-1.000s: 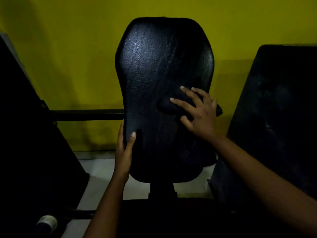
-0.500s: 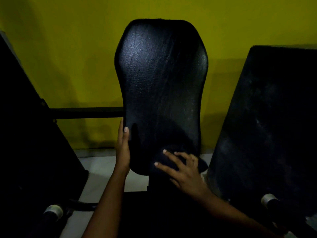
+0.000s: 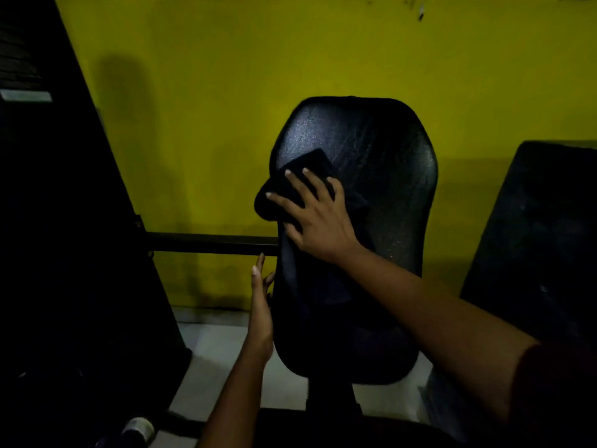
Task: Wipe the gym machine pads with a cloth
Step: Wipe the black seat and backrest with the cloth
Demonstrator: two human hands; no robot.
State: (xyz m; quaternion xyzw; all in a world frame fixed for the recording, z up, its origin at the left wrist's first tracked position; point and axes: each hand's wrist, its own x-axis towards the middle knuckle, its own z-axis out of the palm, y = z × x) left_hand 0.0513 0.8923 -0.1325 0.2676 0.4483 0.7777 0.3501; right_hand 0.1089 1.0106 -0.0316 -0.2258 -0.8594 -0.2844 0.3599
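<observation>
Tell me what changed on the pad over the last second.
The right hand pressed the cloth down to the bottom of the pad, then swept it up to the upper left edge, where the cloth overhangs. The left hand stays against the pad's left edge.

Black pad [image 3: 381, 195], black cloth [image 3: 290, 182], yellow wall [image 3: 226, 92]

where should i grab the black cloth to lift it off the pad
Pinch the cloth by its bunched left end, which hangs past the left edge of the pad, and come in from the left. That fold sticks out free, while the right hand lies flat over the rest and presses it to the pad. The left hand, resting lower on that edge, is probably nearest.
</observation>
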